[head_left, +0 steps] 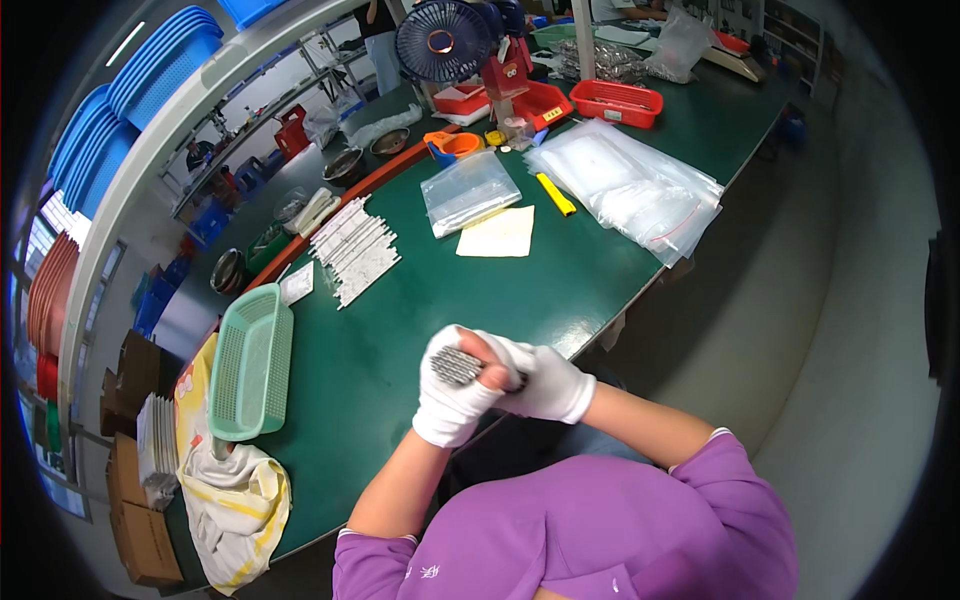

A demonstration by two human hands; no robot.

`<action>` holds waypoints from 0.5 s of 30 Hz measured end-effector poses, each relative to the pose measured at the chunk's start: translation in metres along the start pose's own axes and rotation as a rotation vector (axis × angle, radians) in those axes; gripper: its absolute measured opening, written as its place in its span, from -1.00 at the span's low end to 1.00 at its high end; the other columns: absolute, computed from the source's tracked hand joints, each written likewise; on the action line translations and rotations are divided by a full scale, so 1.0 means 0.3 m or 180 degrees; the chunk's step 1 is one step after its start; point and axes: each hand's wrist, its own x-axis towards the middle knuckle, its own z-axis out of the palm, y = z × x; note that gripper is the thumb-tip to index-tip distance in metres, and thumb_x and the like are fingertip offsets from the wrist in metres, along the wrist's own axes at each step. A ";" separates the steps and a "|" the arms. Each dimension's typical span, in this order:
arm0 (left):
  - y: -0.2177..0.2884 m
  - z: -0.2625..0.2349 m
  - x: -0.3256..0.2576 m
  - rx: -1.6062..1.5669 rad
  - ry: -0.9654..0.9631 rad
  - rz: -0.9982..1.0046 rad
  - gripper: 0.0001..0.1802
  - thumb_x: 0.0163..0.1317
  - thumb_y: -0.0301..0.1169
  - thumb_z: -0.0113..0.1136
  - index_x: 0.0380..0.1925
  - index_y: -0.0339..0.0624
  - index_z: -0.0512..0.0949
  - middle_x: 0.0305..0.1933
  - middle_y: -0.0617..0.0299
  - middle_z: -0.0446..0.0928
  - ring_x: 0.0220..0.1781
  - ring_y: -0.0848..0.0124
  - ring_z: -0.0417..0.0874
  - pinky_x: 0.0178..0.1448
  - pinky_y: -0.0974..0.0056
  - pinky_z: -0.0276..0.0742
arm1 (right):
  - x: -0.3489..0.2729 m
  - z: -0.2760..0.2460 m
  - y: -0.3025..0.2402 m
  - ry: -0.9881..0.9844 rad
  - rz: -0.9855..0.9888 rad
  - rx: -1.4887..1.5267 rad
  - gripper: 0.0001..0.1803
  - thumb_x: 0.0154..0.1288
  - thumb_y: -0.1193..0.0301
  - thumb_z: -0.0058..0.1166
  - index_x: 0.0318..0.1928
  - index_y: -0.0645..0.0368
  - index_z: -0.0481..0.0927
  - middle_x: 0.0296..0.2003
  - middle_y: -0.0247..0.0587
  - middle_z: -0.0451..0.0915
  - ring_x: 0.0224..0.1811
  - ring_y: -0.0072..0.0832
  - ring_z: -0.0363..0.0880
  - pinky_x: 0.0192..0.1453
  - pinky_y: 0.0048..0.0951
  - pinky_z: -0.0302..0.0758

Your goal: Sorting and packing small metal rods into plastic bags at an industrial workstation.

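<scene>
Both hands wear white gloves that leave some fingertips bare, and they meet above the table's near edge. My left hand (446, 408) is wrapped round a bundle of thin grey metal rods (457, 367), whose ends show between thumb and fingers. Close against it, my right hand (552, 385) has its fingers curled round the far part of the same bundle, mostly hidden by the glove. Farther left on the green table (420, 290) lies a row of slim white-and-grey wrapped strips (355, 250), side by side.
A mint-green basket (252, 370) stands at the left beside a yellow-and-white cloth (235, 510). Ahead lie clear bags (470, 192), a yellow paper (497, 232), a yellow cutter (556, 195) and large plastic bags (630, 185). Red trays (615, 102) and a fan (443, 42) are farther back.
</scene>
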 end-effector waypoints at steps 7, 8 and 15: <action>-0.225 0.126 -0.072 -0.0272 -0.1145 -0.2007 -0.70 -0.01 -0.47 0.38 -0.31 -0.20 0.46 -0.32 0.29 0.53 -0.22 0.50 0.52 -0.07 0.40 0.48 | -0.419 -0.137 0.044 0.0001 0.1404 0.0655 -0.50 -0.01 0.46 0.22 0.02 0.14 0.45 -0.12 -0.19 0.57 -0.09 -0.39 0.56 0.02 -0.42 0.46; -0.253 0.126 -0.080 -0.0297 -0.1368 -0.2322 -0.70 -0.02 -0.48 0.38 -0.28 -0.20 0.50 -0.23 0.27 0.55 -0.04 0.44 0.52 0.08 0.38 0.44 | -0.464 -0.145 0.038 -0.0035 0.1873 0.0772 -0.51 -0.02 0.43 0.26 -0.01 0.14 0.46 -0.15 -0.24 0.58 -0.09 -0.48 0.55 0.01 -0.45 0.46; -0.391 0.160 -0.089 0.0169 -0.2244 -0.2200 -0.66 -0.10 -0.47 0.44 -0.28 -0.17 0.56 -0.02 0.20 0.52 0.26 0.29 0.34 0.25 0.27 0.33 | -0.567 -0.118 0.037 0.0623 0.2296 0.0401 -0.56 -0.01 0.35 0.31 -0.06 0.08 0.54 -0.23 -0.29 0.61 -0.11 -0.47 0.56 0.01 -0.47 0.46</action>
